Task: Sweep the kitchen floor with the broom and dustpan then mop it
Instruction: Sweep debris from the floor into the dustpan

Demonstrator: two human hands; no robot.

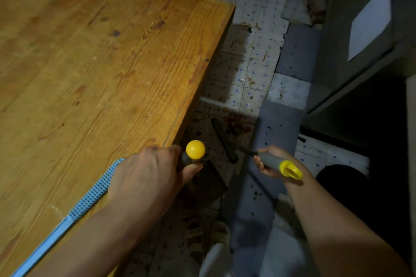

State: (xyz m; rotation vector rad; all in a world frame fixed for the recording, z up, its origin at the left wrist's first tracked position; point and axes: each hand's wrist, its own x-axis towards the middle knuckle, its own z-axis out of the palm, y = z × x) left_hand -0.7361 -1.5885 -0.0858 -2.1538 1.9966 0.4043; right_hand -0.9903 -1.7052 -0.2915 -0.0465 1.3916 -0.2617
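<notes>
The left hand (pixel 144 173) has its fingers curled round a dark handle topped by a yellow ball (pixel 195 149), just off the wooden counter's (pixel 90 63) right edge. The right hand (pixel 269 162) grips a grey handle with a yellow loop end (pixel 290 170). Below, the dustpan (pixel 202 177) sits on the tiled floor (pixel 247 69) beside brown debris (pixel 236 123).

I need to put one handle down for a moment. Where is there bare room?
The wooden table is bare across its top, from the far corner to the blue strip by the left hand. The floor between table and grey mats is narrow and strewn with debris.
</notes>
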